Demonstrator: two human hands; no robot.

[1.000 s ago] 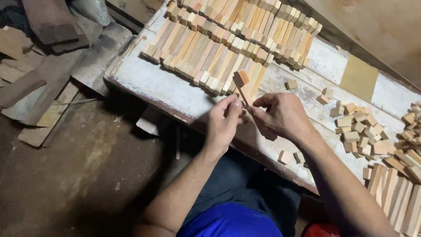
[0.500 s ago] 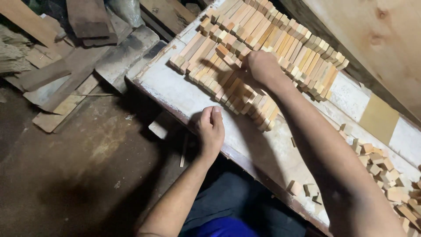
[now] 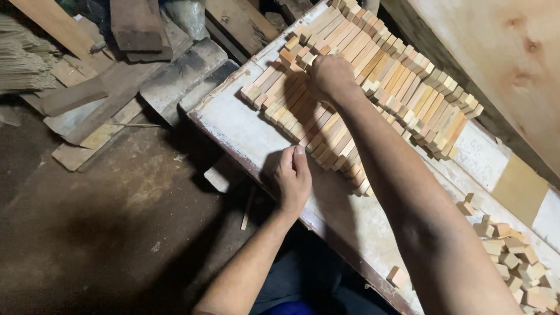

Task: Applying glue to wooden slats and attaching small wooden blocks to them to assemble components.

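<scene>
My right hand [image 3: 330, 74] reaches forward over rows of short wooden sticks [image 3: 326, 125] laid side by side on a white worn board [image 3: 245, 125]. Its fingers are curled down among the sticks near the far row; what they grip is hidden. My left hand [image 3: 293, 178] rests on the board near its front edge, fingers held together, with nothing visible in it. A second, longer row of sticks [image 3: 408, 96] lies behind the first.
A heap of small wooden blocks [image 3: 516, 262] lies at the right end of the board, with a loose block [image 3: 398, 275] near the front edge. Scrap planks [image 3: 134, 23] and boards litter the dark floor at left. A plywood sheet [image 3: 496, 52] leans at right.
My right hand went from near my left hand, holding a stick, out to the stacked rows. The left hand stayed at the board's front edge.
</scene>
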